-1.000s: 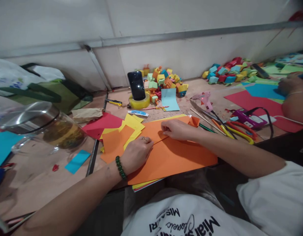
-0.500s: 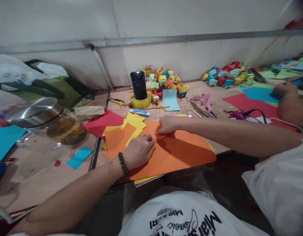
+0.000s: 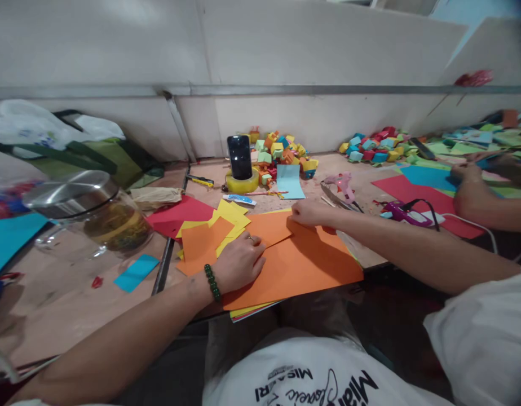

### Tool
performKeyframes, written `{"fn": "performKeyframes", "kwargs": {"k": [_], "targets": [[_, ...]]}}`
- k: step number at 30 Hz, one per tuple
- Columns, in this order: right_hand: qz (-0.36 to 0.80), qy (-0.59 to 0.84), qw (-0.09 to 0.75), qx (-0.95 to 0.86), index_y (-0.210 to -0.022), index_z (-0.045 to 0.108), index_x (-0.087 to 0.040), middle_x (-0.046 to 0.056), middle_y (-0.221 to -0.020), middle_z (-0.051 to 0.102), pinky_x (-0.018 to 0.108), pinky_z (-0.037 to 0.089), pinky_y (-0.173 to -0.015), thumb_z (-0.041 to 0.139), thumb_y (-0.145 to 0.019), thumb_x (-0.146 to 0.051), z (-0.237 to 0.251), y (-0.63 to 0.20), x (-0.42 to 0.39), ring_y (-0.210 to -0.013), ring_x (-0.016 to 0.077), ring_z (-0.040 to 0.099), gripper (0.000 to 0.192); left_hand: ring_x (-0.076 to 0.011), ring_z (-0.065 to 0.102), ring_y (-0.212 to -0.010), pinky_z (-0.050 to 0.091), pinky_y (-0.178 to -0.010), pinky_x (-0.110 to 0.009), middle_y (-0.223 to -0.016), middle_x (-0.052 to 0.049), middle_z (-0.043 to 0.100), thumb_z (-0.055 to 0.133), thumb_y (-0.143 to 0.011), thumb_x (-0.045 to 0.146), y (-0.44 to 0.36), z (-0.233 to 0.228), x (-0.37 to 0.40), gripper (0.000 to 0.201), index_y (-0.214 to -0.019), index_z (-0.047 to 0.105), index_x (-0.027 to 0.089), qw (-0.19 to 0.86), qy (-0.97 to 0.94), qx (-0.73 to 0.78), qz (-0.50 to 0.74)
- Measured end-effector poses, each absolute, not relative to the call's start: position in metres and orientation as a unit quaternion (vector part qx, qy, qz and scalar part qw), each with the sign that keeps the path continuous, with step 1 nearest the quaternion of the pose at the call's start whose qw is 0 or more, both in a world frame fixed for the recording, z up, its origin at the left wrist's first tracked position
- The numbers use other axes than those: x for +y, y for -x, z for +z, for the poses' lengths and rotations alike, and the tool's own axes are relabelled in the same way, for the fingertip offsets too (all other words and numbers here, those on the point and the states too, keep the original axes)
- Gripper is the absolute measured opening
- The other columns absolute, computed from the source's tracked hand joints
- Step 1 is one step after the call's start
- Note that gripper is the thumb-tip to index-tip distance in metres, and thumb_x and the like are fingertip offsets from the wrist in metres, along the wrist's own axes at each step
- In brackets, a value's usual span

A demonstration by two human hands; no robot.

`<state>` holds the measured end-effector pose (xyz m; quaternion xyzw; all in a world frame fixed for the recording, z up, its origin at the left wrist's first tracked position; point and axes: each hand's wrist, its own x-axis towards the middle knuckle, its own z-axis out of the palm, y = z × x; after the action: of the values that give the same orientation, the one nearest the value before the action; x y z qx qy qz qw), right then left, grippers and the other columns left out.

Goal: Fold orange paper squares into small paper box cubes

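Left hand: the left hand (image 3: pixel 239 260) lies knuckles up on the orange sheet (image 3: pixel 298 262), fingers curled and pressing down; its grip encloses nothing. A green bead bracelet (image 3: pixel 212 282) sits on the wrist.
Right hand: the right hand (image 3: pixel 310 213) is at the sheet's far edge, fingers closed in a pinch on the folded-over flap (image 3: pixel 269 227).
Orange sheet: flat at the near edge of the worktop (image 3: pixel 74 304), on top of a few other coloured sheets whose edges show beneath it; its far left part is folded over toward the left hand.
Beside the sheet: orange and yellow squares (image 3: pixel 213 231) lie just left of it, over a red sheet (image 3: pixel 180 214).
Farther back: a phone (image 3: pixel 239 157) stands in a tape roll (image 3: pixel 242 181), next to a pile of paper cubes (image 3: pixel 281 151) and a light blue sheet (image 3: pixel 290 181).
Right side: a glue gun (image 3: pixel 340 184), and another person's arm (image 3: pixel 484 200) over red paper.
Left side: a glass jar (image 3: pixel 95 217) with a metal lid.
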<state>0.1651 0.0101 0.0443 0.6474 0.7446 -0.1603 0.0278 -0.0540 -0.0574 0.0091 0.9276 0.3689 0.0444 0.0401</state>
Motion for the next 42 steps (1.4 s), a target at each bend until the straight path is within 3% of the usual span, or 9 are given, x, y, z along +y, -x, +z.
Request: {"fn": "performKeyframes", "kwargs": {"k": [2,6,9,14,22,29,37,42], "targets": [[-0.17,-0.632,-0.002,0.756,-0.062,0.06,-0.018,0.006,-0.061,0.066,0.025,0.044,-0.058,0.063,-0.081,-0.031,0.049,-0.148,0.007,-0.071,0.021,0.067,0.023,-0.0256,0.058,-0.094,0.05,-0.084,-0.038,-0.096,-0.011,0.066,0.048,-0.091,0.023,0.054,0.008,-0.058,0.022,-0.09,0.067,0.014,0.029,-0.929,0.366,0.038],[-0.338,-0.563,0.028,0.754,-0.053,0.054,-0.018,0.001,-0.05,0.059,0.024,0.043,-0.05,0.065,-0.079,-0.037,0.044,-0.119,0.004,-0.05,0.0148,0.059,0.034,-0.0253,0.057,-0.09,0.05,-0.081,-0.04,-0.092,-0.013,0.064,0.045,-0.092,0.023,0.053,0.008,-0.061,0.023,-0.088,0.066,0.013,0.005,-0.927,0.373,0.035],[-0.387,-0.532,0.056,0.751,-0.052,0.054,-0.017,0.0,-0.047,0.056,0.024,0.044,-0.047,0.066,-0.076,-0.044,0.039,-0.11,0.006,-0.043,0.012,0.054,0.038,-0.0251,0.057,-0.091,0.05,-0.083,-0.04,-0.092,-0.013,0.064,0.046,-0.092,0.023,0.052,0.01,-0.062,0.023,-0.086,0.066,0.014,0.001,-0.927,0.374,0.028],[-0.363,-0.526,0.079,0.765,-0.054,0.056,-0.016,0.001,-0.047,0.057,0.025,0.044,-0.048,0.066,-0.073,-0.044,0.032,-0.112,0.02,-0.042,0.0118,0.053,0.035,-0.025,0.055,-0.09,0.049,-0.083,-0.041,-0.092,-0.013,0.063,0.046,-0.092,0.023,0.052,0.011,-0.061,0.023,-0.084,0.065,0.014,0.008,-0.93,0.367,0.031],[-0.386,-0.561,0.064,0.729,-0.065,0.055,-0.018,0.001,-0.051,0.06,0.023,0.041,-0.047,0.066,-0.076,-0.044,0.014,-0.16,0.033,-0.043,0.0115,0.053,0.031,-0.0258,0.053,-0.092,0.049,-0.08,-0.038,-0.089,-0.012,0.06,0.046,-0.093,0.026,0.052,0.015,-0.063,0.024,-0.098,0.066,0.013,0.013,-0.929,0.37,0.011],[-0.225,-0.561,-0.004,0.796,-0.063,0.056,-0.018,0.0,-0.061,0.059,0.023,0.029,-0.05,0.068,-0.071,-0.05,0.029,-0.154,0.005,-0.057,0.0117,0.05,0.035,-0.025,0.053,-0.086,0.048,-0.075,-0.037,-0.087,-0.011,0.058,0.044,-0.093,0.024,0.056,0.012,-0.061,0.025,-0.098,0.067,0.015,0.024,-0.933,0.355,0.045],[-0.246,-0.541,0.036,0.803,-0.068,0.059,-0.018,-0.002,-0.061,0.058,0.024,0.029,-0.052,0.069,-0.069,-0.044,0.002,-0.175,0.017,-0.058,0.0116,0.049,0.028,-0.026,0.053,-0.089,0.049,-0.077,-0.038,-0.089,-0.012,0.059,0.041,-0.093,0.024,0.054,0.015,-0.061,0.029,-0.104,0.066,0.015,0.02,-0.933,0.358,0.013],[-0.225,-0.559,0.074,0.794,-0.063,0.059,-0.018,0.0,-0.06,0.058,0.025,0.029,-0.052,0.067,-0.074,-0.039,0.021,-0.188,0.014,-0.057,0.013,0.05,0.025,-0.0252,0.054,-0.09,0.049,-0.078,-0.037,-0.09,-0.011,0.06,0.042,-0.092,0.023,0.055,0.019,-0.063,0.027,-0.101,0.066,0.016,0.03,-0.93,0.365,-0.009]]}}
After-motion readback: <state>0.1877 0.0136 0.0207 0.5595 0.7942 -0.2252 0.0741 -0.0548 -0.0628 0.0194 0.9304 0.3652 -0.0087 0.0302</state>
